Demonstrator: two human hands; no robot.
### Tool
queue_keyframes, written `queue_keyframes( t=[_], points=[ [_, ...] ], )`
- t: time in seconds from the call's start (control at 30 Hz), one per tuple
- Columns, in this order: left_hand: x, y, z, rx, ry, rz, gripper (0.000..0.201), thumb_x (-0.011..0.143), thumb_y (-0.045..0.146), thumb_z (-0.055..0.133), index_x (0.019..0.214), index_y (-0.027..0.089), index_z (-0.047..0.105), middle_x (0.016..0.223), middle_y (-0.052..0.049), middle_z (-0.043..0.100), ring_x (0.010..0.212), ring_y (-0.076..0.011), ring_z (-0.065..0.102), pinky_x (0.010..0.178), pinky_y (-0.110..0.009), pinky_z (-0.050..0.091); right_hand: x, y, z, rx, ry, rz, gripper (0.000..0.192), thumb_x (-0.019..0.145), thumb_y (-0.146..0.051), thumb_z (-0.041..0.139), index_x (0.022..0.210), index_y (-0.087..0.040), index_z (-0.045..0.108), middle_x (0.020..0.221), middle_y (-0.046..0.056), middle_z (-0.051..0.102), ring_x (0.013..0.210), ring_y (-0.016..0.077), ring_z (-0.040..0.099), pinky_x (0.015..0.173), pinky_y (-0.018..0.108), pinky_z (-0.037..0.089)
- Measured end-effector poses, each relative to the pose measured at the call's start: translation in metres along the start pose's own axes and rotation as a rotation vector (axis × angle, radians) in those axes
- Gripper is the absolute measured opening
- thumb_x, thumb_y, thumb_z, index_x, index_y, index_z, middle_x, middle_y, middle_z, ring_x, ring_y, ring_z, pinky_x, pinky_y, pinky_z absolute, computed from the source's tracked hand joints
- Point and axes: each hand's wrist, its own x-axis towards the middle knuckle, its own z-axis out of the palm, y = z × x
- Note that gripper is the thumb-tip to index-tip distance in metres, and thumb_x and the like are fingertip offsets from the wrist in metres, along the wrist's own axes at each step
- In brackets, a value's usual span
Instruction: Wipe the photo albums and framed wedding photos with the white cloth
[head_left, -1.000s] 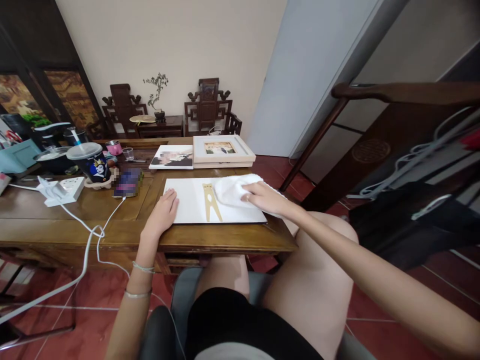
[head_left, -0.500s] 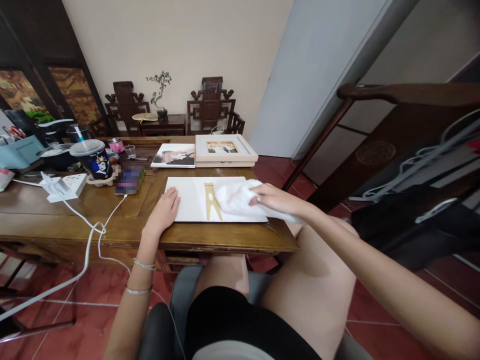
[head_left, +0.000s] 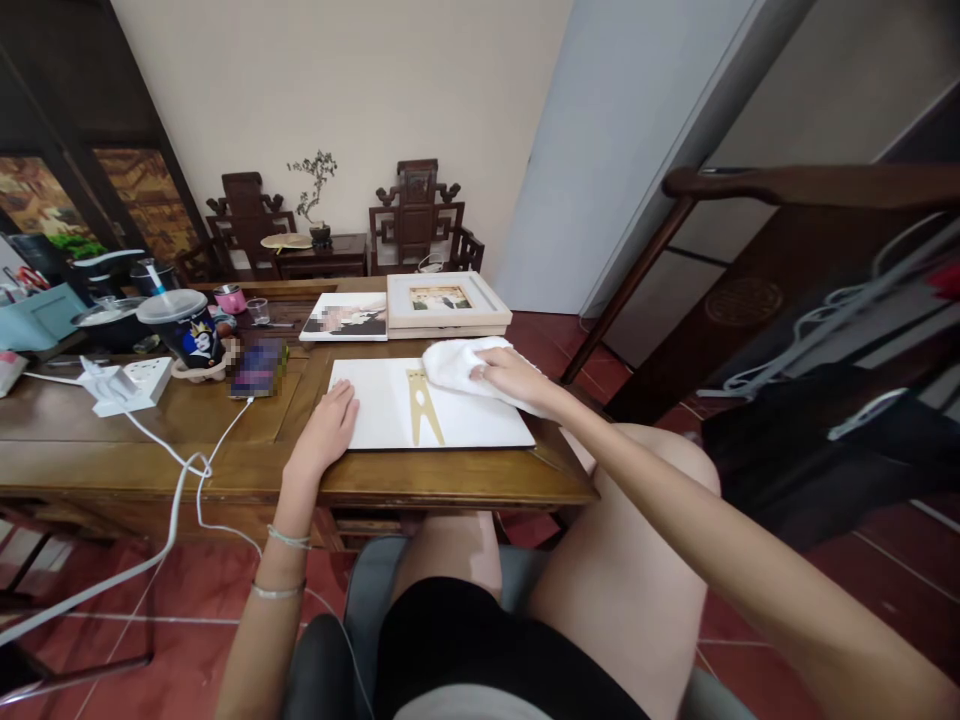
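A flat white board point(head_left: 375, 405), the back of a picture frame by its look, lies near the table's front edge. Its tan easel stand point(head_left: 421, 408) is folded flat along the middle. My left hand point(head_left: 334, 420) rests on the board's left edge, fingers laid out flat. With my right hand point(head_left: 511, 376) I grip a white cloth point(head_left: 457, 365), which is spread over the board's upper right part. The fingertips sink into the cloth and are partly hidden.
Behind the board are a framed picture point(head_left: 448, 298) and a photo panel point(head_left: 343, 317). To the left stand a lidded cup point(head_left: 187, 330), a phone point(head_left: 259, 370) and a power strip point(head_left: 146, 385) with trailing cables point(head_left: 174, 510). A wooden chair point(head_left: 720, 260) is on the right.
My right hand has moved the cloth away from me and slightly left, to the board's far edge. The left hand stays on the left edge.
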Motion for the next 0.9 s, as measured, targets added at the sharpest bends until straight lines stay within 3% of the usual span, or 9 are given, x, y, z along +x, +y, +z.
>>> queue_keyframes(
  t=[0.23, 0.3, 0.43, 0.67, 0.77, 0.9],
  points=[
    [0.0, 0.0, 0.0, 0.0, 0.001, -0.002, 0.044, 0.099, 0.03, 0.032, 0.128, 0.007, 0.057, 0.146, -0.02, 0.05, 0.141, -0.0264, 0.041, 0.12, -0.044, 0.028, -0.079, -0.027, -0.036, 0.073, -0.371, -0.003, 0.017, 0.067, -0.032, 0.05, 0.055, -0.021, 0.053, 0.067, 0.001, 0.055, 0.074, 0.0207, 0.051, 0.076, 0.033, 0.04],
    [0.0, 0.0, 0.0, 0.003, -0.005, 0.0, 0.045, 0.098, 0.028, 0.031, 0.128, 0.006, 0.057, 0.146, -0.02, 0.05, 0.141, -0.0261, 0.041, 0.12, -0.044, 0.028, -0.085, -0.029, -0.042, 0.08, -0.375, 0.043, 0.014, 0.067, -0.031, 0.053, 0.058, -0.021, 0.057, 0.072, 0.003, 0.058, 0.078, 0.0222, 0.053, 0.076, 0.034, 0.041],
    [0.001, -0.003, 0.001, 0.014, -0.013, 0.009, 0.045, 0.096, 0.023, 0.031, 0.131, 0.009, 0.055, 0.146, -0.018, 0.051, 0.141, -0.025, 0.041, 0.12, -0.045, 0.028, -0.063, -0.029, -0.035, 0.103, -0.236, 0.045, 0.012, 0.066, -0.028, 0.053, 0.064, -0.019, 0.061, 0.085, 0.005, 0.064, 0.089, 0.0236, 0.054, 0.082, 0.034, 0.041],
    [0.0, -0.009, 0.004, 0.008, -0.019, 0.003, 0.046, 0.097, 0.027, 0.032, 0.137, 0.011, 0.049, 0.152, -0.018, 0.043, 0.145, -0.0274, 0.035, 0.118, -0.049, 0.031, 0.015, -0.037, 0.012, -0.087, 0.005, 0.006, 0.014, 0.079, -0.022, 0.046, 0.07, -0.017, 0.056, 0.084, 0.01, 0.064, 0.083, 0.0245, 0.055, 0.077, 0.036, 0.041],
    [0.0, -0.008, 0.004, 0.007, -0.033, -0.003, 0.047, 0.098, 0.029, 0.031, 0.138, 0.01, 0.048, 0.153, -0.018, 0.041, 0.146, -0.0274, 0.032, 0.118, -0.048, 0.03, 0.024, -0.045, 0.032, -0.214, -0.062, -0.119, 0.016, 0.082, -0.017, 0.043, 0.073, -0.017, 0.057, 0.083, 0.011, 0.065, 0.082, 0.0248, 0.057, 0.081, 0.037, 0.041],
    [0.0, -0.005, 0.002, 0.01, -0.049, -0.01, 0.048, 0.099, 0.029, 0.03, 0.137, 0.008, 0.048, 0.153, -0.02, 0.04, 0.146, -0.0276, 0.032, 0.118, -0.047, 0.029, -0.006, -0.058, 0.045, -0.42, -0.175, -0.364, 0.02, 0.081, -0.01, 0.042, 0.084, -0.014, 0.062, 0.107, 0.018, 0.066, 0.102, 0.0292, 0.06, 0.099, 0.044, 0.035]
  ],
)
